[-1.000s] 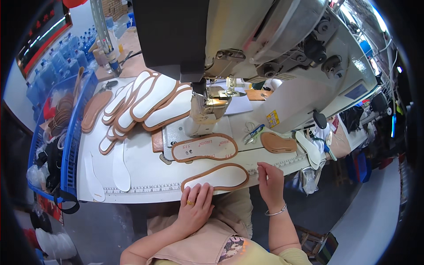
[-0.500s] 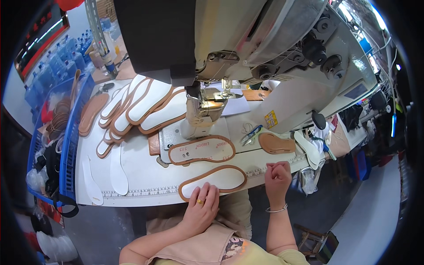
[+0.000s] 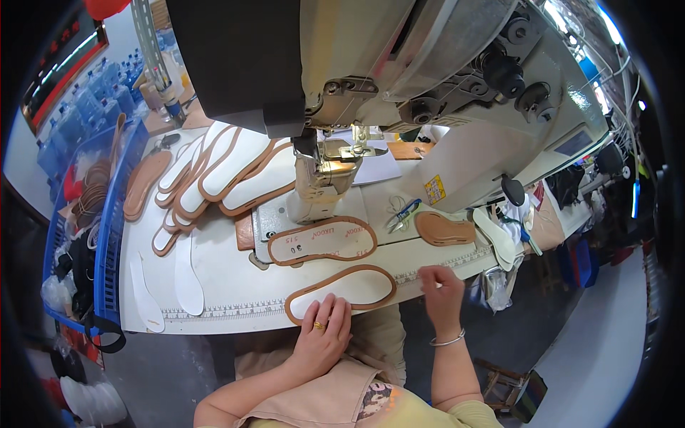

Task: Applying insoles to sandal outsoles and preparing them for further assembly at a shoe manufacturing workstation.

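Observed sewing machine (image 3: 464, 157) overhanging the back and right of the counter (image 3: 242, 282), a touch farther left in view than half a second ago. Traced the counter's front edge, bowed across the view just short of the lap. Logged blue basket (image 3: 110, 250) against the left end, heap of white-and-brown insoles (image 3: 232, 165) beside it. Found near insole (image 3: 360, 287) white side up, slightly aslant at the front edge, across the ruler strip (image 3: 235, 310), with open room leftward as far as two white cutouts (image 3: 188, 282); just short of a second insole (image 3: 325, 241) bearing red marks, not touching. Saw left hand (image 3: 325, 342) on the near insole's front rim, left of middle, placed as before: fingers together, laid on top. Cannot tell thumb's hold. Saw right hand (image 3: 444, 296) just off the insole's right end, apart from it; loosened from the earlier fist, fingertips leftward, blurred. Cannot tell of anything pinched. Noted brown insole (image 3: 446, 230) beyond that hand, blue-handled snips (image 3: 403, 214) beside it.
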A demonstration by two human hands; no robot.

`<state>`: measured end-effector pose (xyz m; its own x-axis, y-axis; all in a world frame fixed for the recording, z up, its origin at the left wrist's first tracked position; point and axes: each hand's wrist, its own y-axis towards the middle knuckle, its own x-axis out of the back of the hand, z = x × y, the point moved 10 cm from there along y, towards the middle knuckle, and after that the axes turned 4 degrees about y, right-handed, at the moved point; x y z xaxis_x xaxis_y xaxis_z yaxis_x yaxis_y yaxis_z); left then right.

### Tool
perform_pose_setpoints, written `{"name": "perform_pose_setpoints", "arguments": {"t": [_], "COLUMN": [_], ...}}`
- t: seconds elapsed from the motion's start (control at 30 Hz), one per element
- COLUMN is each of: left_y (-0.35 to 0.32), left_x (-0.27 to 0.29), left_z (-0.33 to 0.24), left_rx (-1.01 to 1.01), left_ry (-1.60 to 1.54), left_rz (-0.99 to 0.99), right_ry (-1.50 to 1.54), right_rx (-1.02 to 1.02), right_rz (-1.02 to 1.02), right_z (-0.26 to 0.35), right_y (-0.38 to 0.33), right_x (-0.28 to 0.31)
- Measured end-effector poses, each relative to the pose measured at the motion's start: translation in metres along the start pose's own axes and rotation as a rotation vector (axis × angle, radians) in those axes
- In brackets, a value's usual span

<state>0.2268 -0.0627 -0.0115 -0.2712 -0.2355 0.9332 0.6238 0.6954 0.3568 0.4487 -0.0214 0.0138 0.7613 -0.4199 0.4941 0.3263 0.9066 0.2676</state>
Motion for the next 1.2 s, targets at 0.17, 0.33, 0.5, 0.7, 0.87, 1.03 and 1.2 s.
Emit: {"name": "perform_pose_setpoints", "arguments": {"t": [0.17, 0.33, 0.5, 0.7, 0.87, 1.03, 1.2], "left_y": [0.0, -0.001, 0.0, 0.0, -0.002, -0.003, -0.002], "left_x": [0.0, -0.001, 0.001, 0.002, 0.0, -0.003, -0.006], "left_z": [0.001, 0.001, 0.002, 0.002, 0.0, -0.005, -0.004], "left_rx": [0.004, -0.008, 0.0, 0.008, -0.009, -0.016, -0.01], "left_ry": [0.005, 0.001, 0.004, -0.034, 0.038, 0.113, 0.134], "left_rz": [-0.008, -0.014, 0.0, -0.024, -0.041, -0.064, -0.046], "right_ry": [0.143, 0.633, 0.071, -0.251, -0.094, 0.05, 0.168], "right_rx": [0.079, -0.049, 0.007, 0.21, 0.338, 0.356, 0.165], "right_rz": [-0.086, -0.144, 0.106, 0.165, 0.25, 0.358, 0.302], "right_z": [0.022, 0.04, 0.025, 0.047, 0.083, 0.105, 0.087], "right_y": [-0.002, 0.006, -0.001, -0.007, -0.012, -0.02, 0.001], "right_x": [-0.014, -0.012, -0.022, -0.051, -0.06, -0.064, -0.062]}}
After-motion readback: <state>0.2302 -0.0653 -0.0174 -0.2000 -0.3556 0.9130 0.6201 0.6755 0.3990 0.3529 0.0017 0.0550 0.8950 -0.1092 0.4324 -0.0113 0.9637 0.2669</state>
